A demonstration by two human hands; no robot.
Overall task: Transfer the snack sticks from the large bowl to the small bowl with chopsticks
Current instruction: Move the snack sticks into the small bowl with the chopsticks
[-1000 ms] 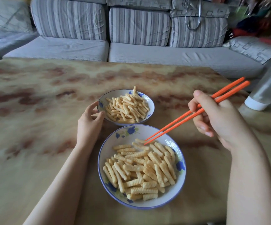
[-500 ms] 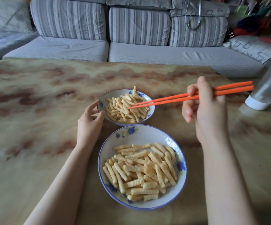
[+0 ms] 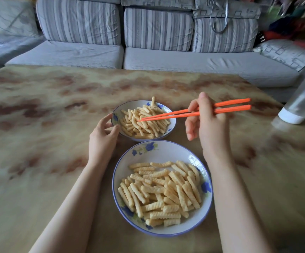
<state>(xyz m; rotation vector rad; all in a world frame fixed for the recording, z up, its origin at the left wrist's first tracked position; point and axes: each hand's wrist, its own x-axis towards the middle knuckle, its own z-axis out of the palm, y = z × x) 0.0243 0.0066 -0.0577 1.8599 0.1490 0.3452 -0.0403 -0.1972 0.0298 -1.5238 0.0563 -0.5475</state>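
Grey striped fabric covered the sofa (image 3: 184, 59), which stood well beyond the large bowl (image 3: 159, 150), across the far edge of the table. The table (image 3: 38, 143), mottled tan and brown, carried that bowl near its front edge. The large bowl was white with a blue rim and blue flowers. Far to the right of it, at the table's edge, stood a translucent container (image 3: 303, 99) with a white base; its contents could not be made out.

The small bowl (image 3: 118, 114), in the same pattern, sat just behind the large bowl, nearly touching its far rim. The left hand (image 3: 102, 137), behind and left of the large bowl, gripped the small bowl's near-left rim, thumb and fingers curled round it. The right hand (image 3: 210, 125), behind and right of the large bowl, was closed round the orange chopsticks (image 3: 175, 114). Their tips lay close together over the small bowl, at its pile (image 3: 144, 121) of sticks. Whether they pinched a stick could not be determined.

Snack sticks (image 3: 162, 190), pale yellow and ridged, filled the near half of the large bowl.
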